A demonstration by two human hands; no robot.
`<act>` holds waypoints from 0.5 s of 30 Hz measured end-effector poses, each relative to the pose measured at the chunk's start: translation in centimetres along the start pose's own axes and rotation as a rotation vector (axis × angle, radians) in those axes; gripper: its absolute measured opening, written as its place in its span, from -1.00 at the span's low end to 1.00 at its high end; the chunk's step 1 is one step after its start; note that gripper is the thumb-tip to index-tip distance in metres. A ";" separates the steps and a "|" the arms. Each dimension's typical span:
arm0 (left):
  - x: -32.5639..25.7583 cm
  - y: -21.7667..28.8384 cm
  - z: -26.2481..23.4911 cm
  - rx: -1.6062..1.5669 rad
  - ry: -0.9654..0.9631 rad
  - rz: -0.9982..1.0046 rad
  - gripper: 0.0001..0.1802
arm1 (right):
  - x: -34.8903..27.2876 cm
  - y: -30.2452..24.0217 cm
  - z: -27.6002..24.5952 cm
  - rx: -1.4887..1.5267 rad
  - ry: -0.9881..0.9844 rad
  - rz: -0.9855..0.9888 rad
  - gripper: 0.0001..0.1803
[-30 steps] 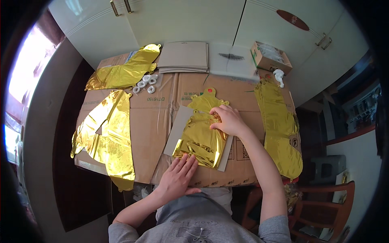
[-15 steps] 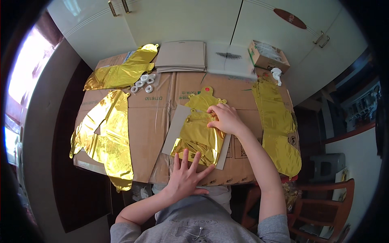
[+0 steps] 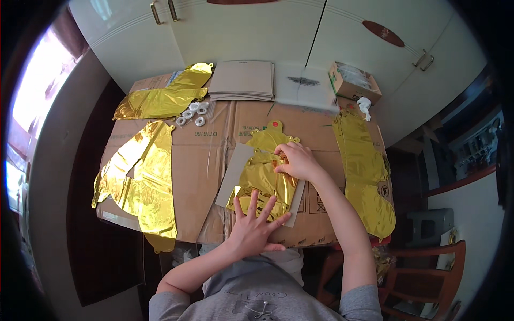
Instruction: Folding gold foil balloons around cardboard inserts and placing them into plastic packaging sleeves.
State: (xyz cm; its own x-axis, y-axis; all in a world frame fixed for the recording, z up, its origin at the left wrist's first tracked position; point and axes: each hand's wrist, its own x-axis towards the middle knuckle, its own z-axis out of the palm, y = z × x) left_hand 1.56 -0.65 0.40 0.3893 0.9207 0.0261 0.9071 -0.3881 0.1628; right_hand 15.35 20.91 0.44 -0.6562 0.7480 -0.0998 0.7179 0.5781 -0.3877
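A gold foil balloon (image 3: 257, 171), flat and folded, lies on a grey cardboard sheet (image 3: 231, 174) in front of me. Its tabbed end with a red dot sticks out beyond the sheet's far edge. My left hand (image 3: 254, 227) is open, fingers spread and pressing on the near part of the foil. At the upper right of the balloon, my right hand (image 3: 299, 160) has its fingers and thumb curled onto the crumpled foil, pinching it near the fold. The exact grip is partly hidden under the fingers.
Other flat gold foil balloons lie at left (image 3: 155, 182), far left (image 3: 160, 101) and right (image 3: 364, 176) on the cardboard-covered table (image 3: 198, 160). White ribbon rolls (image 3: 194, 109), stacked grey sheets (image 3: 242, 80) and a small carton (image 3: 354, 80) stand along the back. A wooden chair (image 3: 423, 267) is lower right.
My left hand has shifted slightly right, its fingers now farther onto the foil. My right hand stays at the fold with little movement. The whole view has shifted slightly.
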 end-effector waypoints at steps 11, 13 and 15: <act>1.5 -0.1 1.0 -0.012 0.065 -0.096 -0.05 | 0.5 -0.1 -1.0 0.129 -0.066 0.025 -0.44; 1.6 -0.1 0.9 -0.013 0.057 -0.116 -0.06 | 1.1 0.0 -2.1 0.305 -0.165 0.103 -0.45; 1.6 0.1 0.9 -0.007 0.081 -0.137 -0.07 | 1.6 1.0 -2.4 0.558 -0.235 0.173 -0.45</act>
State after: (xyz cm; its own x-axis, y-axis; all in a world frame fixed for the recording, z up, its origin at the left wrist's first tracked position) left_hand 2.46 0.77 -0.43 0.2480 0.9653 0.0825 0.9495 -0.2590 0.1772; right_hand 15.58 23.43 2.11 -0.6203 0.6874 -0.3778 0.6304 0.1503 -0.7616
